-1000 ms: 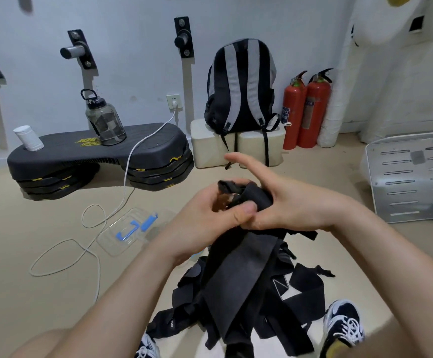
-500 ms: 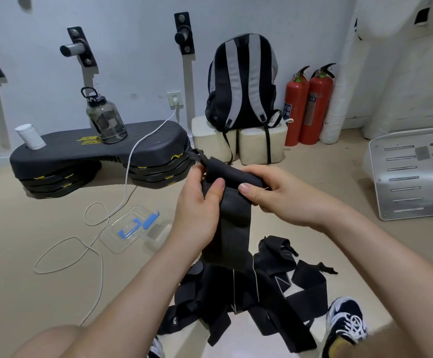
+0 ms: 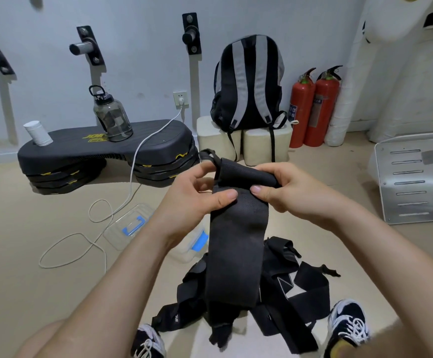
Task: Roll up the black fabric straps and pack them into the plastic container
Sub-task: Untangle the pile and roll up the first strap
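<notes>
A wide black fabric strap (image 3: 236,244) hangs in front of me, its top end folded over into the start of a roll. My left hand (image 3: 197,192) pinches the left side of that top end, thumb on the front. On the right side, my right hand (image 3: 285,189) pinches the rolled edge. A pile of further black straps (image 3: 295,288) lies on the floor below, between my shoes. The clear plastic container (image 3: 192,244) with blue clips sits on the floor behind my left forearm, partly hidden, and its clear lid (image 3: 130,226) lies to the left.
A white cable (image 3: 99,228) loops across the floor on the left. Behind stands a black step platform (image 3: 107,151) with a water bottle (image 3: 112,117). Against the wall are a backpack (image 3: 249,83) and two red fire extinguishers (image 3: 313,107). A metal panel (image 3: 417,177) lies at right.
The strap was bunched between my hands a second ago. It is now lifted and spread flat, hanging down, with both hands at its top end and the edge folded over.
</notes>
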### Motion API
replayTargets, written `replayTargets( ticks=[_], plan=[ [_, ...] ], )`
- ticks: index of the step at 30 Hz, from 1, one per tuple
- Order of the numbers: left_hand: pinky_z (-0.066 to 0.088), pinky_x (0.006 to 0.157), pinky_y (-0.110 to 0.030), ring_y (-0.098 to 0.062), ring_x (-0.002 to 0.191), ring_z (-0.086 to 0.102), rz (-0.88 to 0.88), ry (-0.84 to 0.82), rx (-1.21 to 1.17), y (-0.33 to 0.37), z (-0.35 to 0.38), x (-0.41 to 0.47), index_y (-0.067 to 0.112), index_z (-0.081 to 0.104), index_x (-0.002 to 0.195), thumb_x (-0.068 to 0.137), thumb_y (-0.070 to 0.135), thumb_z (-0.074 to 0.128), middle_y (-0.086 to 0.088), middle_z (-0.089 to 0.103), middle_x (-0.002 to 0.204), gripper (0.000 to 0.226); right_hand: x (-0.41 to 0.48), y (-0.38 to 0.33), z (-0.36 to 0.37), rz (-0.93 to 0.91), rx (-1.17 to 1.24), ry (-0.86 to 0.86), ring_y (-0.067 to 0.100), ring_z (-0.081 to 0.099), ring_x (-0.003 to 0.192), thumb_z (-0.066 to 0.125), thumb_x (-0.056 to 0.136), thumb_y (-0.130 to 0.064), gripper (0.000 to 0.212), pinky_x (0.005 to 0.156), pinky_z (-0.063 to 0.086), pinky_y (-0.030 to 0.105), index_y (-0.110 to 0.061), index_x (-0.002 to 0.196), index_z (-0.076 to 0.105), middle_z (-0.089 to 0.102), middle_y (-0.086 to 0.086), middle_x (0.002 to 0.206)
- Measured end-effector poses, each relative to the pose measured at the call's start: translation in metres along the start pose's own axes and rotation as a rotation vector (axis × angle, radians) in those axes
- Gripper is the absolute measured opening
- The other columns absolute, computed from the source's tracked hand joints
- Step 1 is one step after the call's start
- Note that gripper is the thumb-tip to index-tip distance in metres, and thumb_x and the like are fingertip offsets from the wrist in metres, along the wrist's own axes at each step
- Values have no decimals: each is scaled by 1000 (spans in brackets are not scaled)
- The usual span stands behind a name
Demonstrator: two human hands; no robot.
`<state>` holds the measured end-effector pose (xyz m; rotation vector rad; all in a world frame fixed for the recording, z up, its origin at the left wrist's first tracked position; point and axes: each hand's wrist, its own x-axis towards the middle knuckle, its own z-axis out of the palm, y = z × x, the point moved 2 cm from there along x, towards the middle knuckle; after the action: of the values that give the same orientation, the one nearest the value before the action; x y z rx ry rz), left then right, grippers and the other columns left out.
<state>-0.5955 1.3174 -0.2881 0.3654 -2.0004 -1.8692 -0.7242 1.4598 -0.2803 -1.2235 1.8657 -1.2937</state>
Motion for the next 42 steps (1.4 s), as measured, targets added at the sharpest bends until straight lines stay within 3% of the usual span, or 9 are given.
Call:
replayTargets(
  ticks=[5, 8, 14, 19, 23, 28, 36, 38, 42],
  plan=[
    [59, 73, -41, -26, 81, 71, -44, 47, 29, -1, 3, -1, 20, 64, 110, 77, 4, 80, -19, 74, 95, 41, -1, -1, 1, 35, -78, -10, -3, 64, 68, 54, 99, -2, 26, 65, 51, 13, -15, 118, 67, 69, -19, 72],
    [58, 63, -33, -25, 78, 69, -37, 42, 56, 1, 5, -2, 28, 66, 109, 84, 1, 72, -24, 71, 93, 37, 2, 2, 2, 37, -194, 43, 25, 66, 103, 60, 95, -12, 21, 96, 50, 52, -20, 113, 68, 71, 10, 106],
    [60, 65, -38, -25, 78, 69, -7, 0, 70, 4, 6, -1, 32, 66, 114, 83, 2, 73, -26, 71, 96, 43, 2, 4, 3, 91, -163, 35, 34, 63, 106, 59, 81, -34, 33, 97, 47, 58, -20, 110, 67, 68, 18, 109],
    [57, 70, -34, -21, 82, 68, 0, -19, -53, 2, 8, -2, 28, 72, 99, 78, 12, 73, -7, 72, 87, 27, 1, 7, 1, 39, -156, -20, 36, 61, 93, 60, 97, -12, 15, 87, 49, 52, -14, 111, 66, 65, 22, 99],
    [55, 77, -28, -17, 88, 66, 78, 16, -93, 1, 7, -2, 23, 74, 95, 83, -2, 70, -3, 71, 90, 28, -6, -2, -3, 68, 97, -114, 6, 34, 56, 60, 93, -38, 23, 53, 29, 21, -23, 107, 70, 43, -10, 65],
    [49, 68, -17, -5, 79, 62, 147, 38, -37, 4, 11, -3, 17, 69, 97, 86, -9, 64, 10, 67, 80, 28, -3, 2, -4, 145, 373, -98, 12, 19, 57, 58, 89, -41, 50, 57, 12, 29, 2, 113, 66, 33, -4, 64],
    [53, 79, -27, -16, 87, 65, 23, -189, -127, 2, 5, -4, 22, 67, 112, 81, 8, 70, 0, 67, 96, 35, -2, 0, -6, 45, 297, 154, 13, 56, 70, 69, 89, -8, 14, 56, 37, 19, -10, 102, 74, 65, 4, 83],
    [54, 74, -26, -16, 85, 67, -10, -97, -85, 1, 8, -5, 23, 68, 110, 82, 14, 76, -3, 69, 96, 31, -3, -2, -6, 7, 236, 181, 4, 63, 68, 71, 88, -4, 16, 58, 46, 12, -10, 103, 73, 69, 3, 84],
    [53, 66, -20, -9, 82, 69, 43, 92, 37, 1, 12, -3, 20, 72, 109, 89, 3, 68, -2, 74, 95, 27, -4, -5, 0, -71, 31, 249, 18, 69, 87, 80, 79, -6, 26, 78, 58, 27, -20, 100, 71, 72, 5, 95]
  ],
)
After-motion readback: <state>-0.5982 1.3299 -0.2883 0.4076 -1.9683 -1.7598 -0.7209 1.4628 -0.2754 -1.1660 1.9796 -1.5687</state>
